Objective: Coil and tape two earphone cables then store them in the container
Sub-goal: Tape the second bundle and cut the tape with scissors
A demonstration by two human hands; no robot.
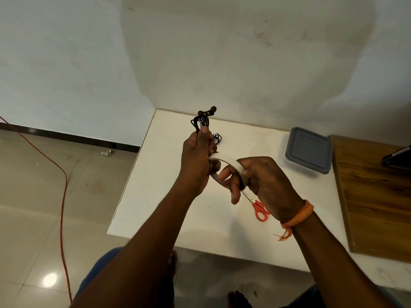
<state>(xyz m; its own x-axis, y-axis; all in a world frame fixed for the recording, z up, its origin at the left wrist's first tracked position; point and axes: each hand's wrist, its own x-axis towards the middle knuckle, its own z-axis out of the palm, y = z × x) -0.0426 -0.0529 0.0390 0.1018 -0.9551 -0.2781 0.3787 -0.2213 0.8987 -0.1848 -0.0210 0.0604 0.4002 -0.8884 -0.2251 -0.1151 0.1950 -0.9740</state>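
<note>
I am looking down at my two bare hands above a white table. My left hand is raised, fingers curled tight around a coiled black earphone cable; its loops and the two earbuds stick up above my thumb. My right hand grips a roll of white tape, the fingers closed around the ring and one finger passing through its hole. The roll touches the base of my left hand, just below the coil. I cannot tell whether a strip of tape has been pulled free.

A second black earphone cable lies loosely bunched on the table just beyond my left hand. Orange-handled scissors lie on the table beneath my right hand, partly hidden by it. The container, a clear box with a grey lid on, sits near the table's far right, well apart from both cables. A wooden board lies to its right. An orange thread band circles my right wrist. A red cord runs across the tiled floor on the left.
</note>
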